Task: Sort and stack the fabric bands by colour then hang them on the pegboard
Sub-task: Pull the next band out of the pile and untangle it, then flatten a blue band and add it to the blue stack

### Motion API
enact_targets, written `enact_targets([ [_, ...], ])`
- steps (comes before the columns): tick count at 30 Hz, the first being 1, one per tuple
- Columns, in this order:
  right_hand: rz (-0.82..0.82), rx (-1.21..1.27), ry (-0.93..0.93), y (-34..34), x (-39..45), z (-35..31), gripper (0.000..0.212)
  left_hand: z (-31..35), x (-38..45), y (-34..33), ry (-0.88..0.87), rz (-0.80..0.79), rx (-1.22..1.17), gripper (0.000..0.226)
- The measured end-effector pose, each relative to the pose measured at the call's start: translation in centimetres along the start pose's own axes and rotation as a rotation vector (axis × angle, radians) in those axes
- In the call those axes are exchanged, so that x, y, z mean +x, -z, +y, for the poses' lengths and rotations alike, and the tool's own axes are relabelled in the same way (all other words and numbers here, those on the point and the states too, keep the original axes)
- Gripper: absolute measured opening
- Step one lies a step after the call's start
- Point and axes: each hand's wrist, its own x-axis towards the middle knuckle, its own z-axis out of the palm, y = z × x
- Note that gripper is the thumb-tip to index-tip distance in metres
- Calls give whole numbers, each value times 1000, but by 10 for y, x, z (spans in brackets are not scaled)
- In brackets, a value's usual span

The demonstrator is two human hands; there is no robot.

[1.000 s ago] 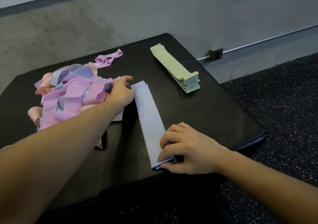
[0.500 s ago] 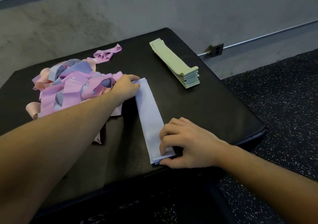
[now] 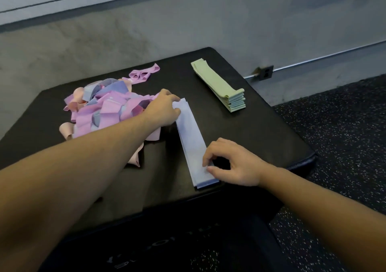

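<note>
A flat stack of pale blue bands [image 3: 191, 142] lies lengthwise on the black padded bench [image 3: 261, 138], running from near the front edge toward the middle.

The left hand [image 3: 161, 110] rests at the far end of this stack. Its fingers [image 3: 174, 99] are curled over the top corner of the bands and touch them; whether they pinch the fabric cannot be told.

The right hand [image 3: 234, 163] sits at the near end. Its fingers [image 3: 205, 158] are bent, with the tips and the thumb pressing down on the top band.

Just left of the blue stack, touching the left hand, lies an unsorted heap of pink, purple and blue bands [image 3: 104, 112]. One purple band [image 3: 144, 74] lies apart behind the heap.

A squared stack of green bands [image 3: 219, 86] lies toward the far right of the bench, well apart from the blue stack.

A wall socket [image 3: 266, 72] is mounted on the grey wall beyond. Speckled dark flooring [image 3: 344, 125] lies to the right.
</note>
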Motion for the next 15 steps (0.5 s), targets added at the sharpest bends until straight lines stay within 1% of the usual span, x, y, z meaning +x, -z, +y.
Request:
enact_targets([
  [5, 104, 5, -84, 0, -6, -6, 12, -3, -48, 17, -144, 16, 31, 33],
  [7, 127, 9, -133, 2, -11, -10, 6, -8, -71, 24, -181, 7, 50, 32],
  [8, 120, 0, -156, 5, -12, -14, 4, -12, -83, 27, -189, 5, 62, 31],
  [11, 91, -60, -187, 12, -12, -29, 15, -27, -120, 34, -223, 43, 90, 29],
  [15, -20, -119, -218, 21, -2, -63, 16, -47, -160, 45, -183, 23, 49, 26],
])
